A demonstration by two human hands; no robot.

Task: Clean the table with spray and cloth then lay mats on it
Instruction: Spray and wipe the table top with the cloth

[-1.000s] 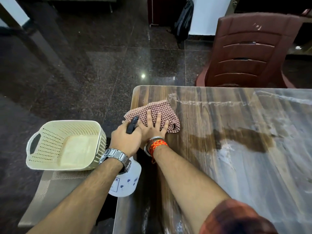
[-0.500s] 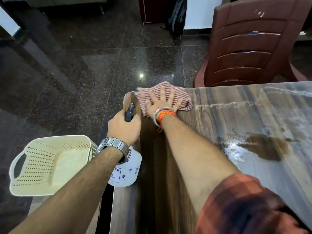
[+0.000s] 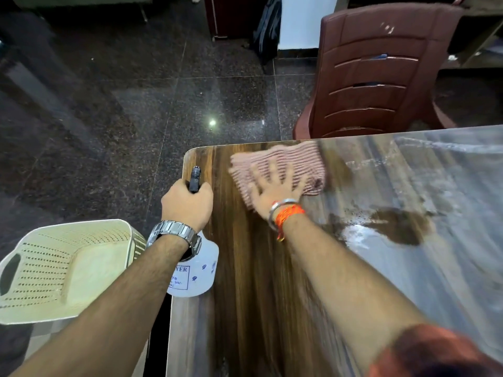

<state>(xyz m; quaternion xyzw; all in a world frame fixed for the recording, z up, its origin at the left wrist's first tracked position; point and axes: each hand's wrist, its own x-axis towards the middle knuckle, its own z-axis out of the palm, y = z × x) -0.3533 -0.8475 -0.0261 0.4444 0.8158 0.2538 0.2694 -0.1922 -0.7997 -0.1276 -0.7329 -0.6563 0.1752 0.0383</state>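
A wooden table (image 3: 245, 308) fills the right half of the view, its far left corner close to my hands. My right hand (image 3: 275, 190) lies flat with fingers spread on a red-and-white checked cloth (image 3: 302, 161), pressing it on the table near the far edge; both are blurred by motion. My left hand (image 3: 187, 204) grips the black head of a white spray bottle (image 3: 200, 273), held upright over the table's left edge. A wet smear with a brown stain (image 3: 394, 227) lies to the right of the cloth.
A cream perforated basket (image 3: 54, 268) sits on a low surface left of the table. A brown plastic chair (image 3: 378, 72) stands at the table's far side. Dark polished floor (image 3: 136, 104) spreads beyond the corner.
My right hand has slid the cloth from the far left corner rightward along the far edge. The left hand keeps holding the spray bottle in about the same place.
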